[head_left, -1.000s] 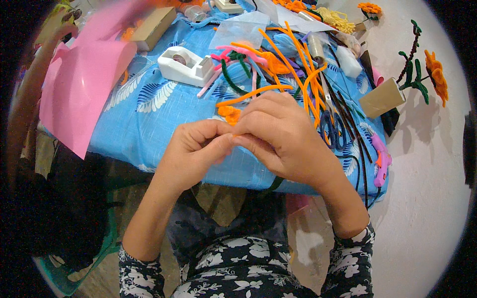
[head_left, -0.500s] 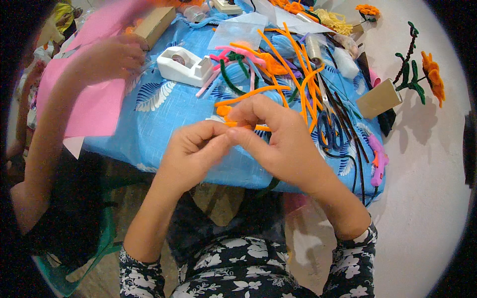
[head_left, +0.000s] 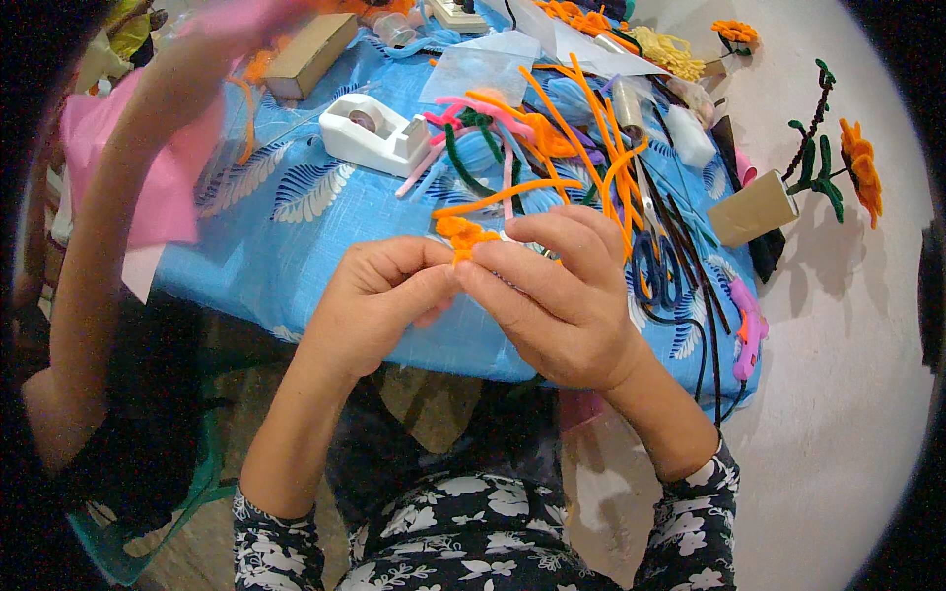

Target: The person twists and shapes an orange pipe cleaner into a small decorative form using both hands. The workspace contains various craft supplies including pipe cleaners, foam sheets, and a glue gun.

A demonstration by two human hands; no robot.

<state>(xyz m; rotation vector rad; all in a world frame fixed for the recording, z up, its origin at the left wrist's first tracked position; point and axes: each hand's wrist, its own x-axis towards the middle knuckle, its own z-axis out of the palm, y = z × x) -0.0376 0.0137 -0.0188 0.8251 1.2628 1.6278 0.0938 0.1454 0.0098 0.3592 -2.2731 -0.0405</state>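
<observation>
Two hands pinching one orange pipe cleaner.
Left hand (head_left: 370,300) and right hand (head_left: 557,300) grip the curled pipe cleaner (head_left: 461,234) nearer than the one white tape dispenser (head_left: 374,133); beside it, one brown box (head_left: 307,54).

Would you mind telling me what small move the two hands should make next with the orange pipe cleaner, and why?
Probably another small twist: the left hand and right hand pinch the crinkled orange pipe cleaner between their fingertips above the blue cloth, and only a short curled bit shows formed.

A home craft corner. A table under a blue leaf-print cloth (head_left: 296,212) holds pipe cleaners (head_left: 552,148), a tape dispenser (head_left: 374,133) and scissors (head_left: 655,261).
</observation>
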